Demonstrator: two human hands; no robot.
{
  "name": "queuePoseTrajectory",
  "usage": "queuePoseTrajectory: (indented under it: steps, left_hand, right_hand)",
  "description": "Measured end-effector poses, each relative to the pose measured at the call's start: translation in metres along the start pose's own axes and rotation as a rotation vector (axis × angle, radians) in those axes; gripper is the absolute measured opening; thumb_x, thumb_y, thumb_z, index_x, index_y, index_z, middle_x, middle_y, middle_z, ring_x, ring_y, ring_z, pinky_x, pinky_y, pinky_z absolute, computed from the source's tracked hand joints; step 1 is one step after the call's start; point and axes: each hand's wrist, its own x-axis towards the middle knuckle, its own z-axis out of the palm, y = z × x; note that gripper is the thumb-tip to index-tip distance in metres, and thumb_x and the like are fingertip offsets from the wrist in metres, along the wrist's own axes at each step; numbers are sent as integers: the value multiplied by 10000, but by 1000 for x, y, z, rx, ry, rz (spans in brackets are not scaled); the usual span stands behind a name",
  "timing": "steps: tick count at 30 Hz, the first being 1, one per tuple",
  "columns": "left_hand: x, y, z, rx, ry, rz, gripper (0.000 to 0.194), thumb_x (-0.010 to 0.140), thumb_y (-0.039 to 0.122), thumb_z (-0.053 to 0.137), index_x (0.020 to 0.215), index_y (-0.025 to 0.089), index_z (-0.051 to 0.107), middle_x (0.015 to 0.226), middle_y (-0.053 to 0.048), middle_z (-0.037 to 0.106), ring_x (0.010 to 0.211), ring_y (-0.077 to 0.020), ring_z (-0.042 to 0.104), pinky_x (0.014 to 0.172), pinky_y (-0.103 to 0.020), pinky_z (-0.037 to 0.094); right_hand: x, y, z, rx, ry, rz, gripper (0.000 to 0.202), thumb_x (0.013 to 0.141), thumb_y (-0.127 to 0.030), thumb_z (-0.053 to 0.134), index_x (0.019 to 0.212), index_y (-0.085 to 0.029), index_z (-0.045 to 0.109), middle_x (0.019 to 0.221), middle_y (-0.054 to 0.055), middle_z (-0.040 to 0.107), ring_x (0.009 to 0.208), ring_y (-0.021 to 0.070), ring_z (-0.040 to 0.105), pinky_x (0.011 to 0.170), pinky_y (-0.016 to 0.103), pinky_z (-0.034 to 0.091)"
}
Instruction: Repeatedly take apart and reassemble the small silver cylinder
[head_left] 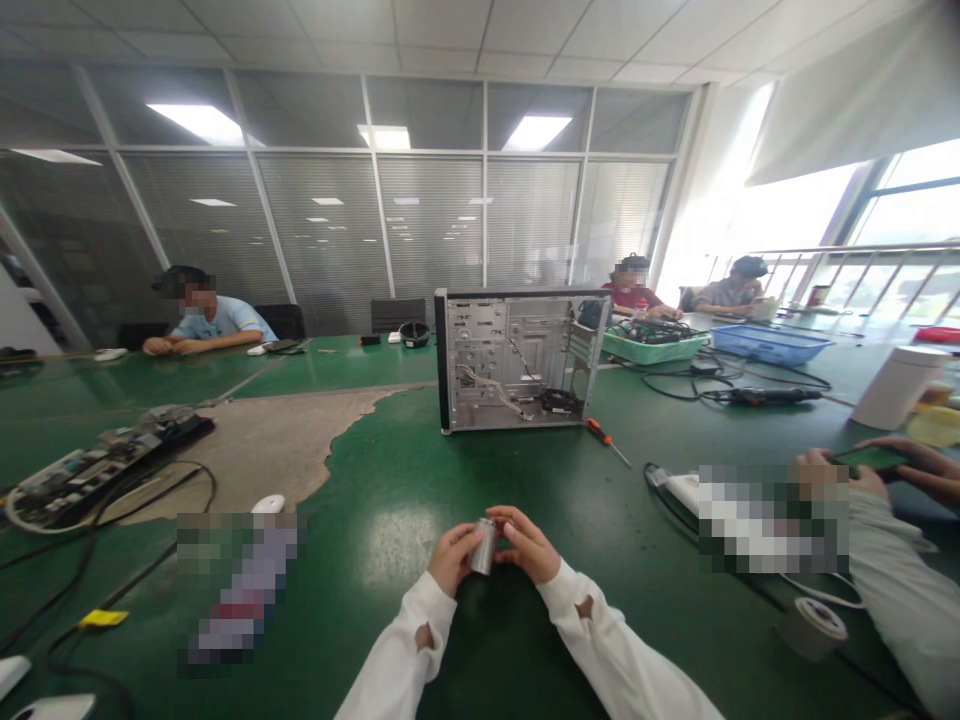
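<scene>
A small silver metal cylinder is held just above the green table, in front of me. My left hand is closed on its left side, thumb along the metal. On the other side, my right hand has its fingers curled at the cylinder's top and right side. Too little detail shows to tell what the cylinder is. Beyond both hands stands an open computer case, its bare metal inside and loose cables facing me. A screwdriver with an orange and black handle lies at the case's right corner.
Circuit boards and cables lie on the left. Green and blue baskets stand at the back right. A co-worker's hands hold a phone-like object at right, near a tape roll and a white bottle.
</scene>
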Motion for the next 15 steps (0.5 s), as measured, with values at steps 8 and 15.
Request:
queuePoseTrajectory:
  steps: [8, 15]
  left_hand:
    - [-8, 8, 4, 165, -99, 259, 369, 536, 282, 684, 836, 145, 518, 833, -58, 600, 797, -176, 555, 748, -291, 415]
    - [-16, 14, 9, 427, 44, 435, 323, 583, 223, 626, 878, 172, 506, 868, -53, 580, 819, -177, 541, 764, -292, 405]
  right_hand:
    - [1, 2, -3, 121, 73, 33, 445, 644, -522, 514, 982, -238, 456, 928, 56, 504, 819, 174, 524, 535, 257, 446]
    - [-4, -4, 1, -284, 43, -121, 421, 613, -405, 606, 959, -206, 474, 908, 53, 556, 819, 184, 536, 581, 275, 455]
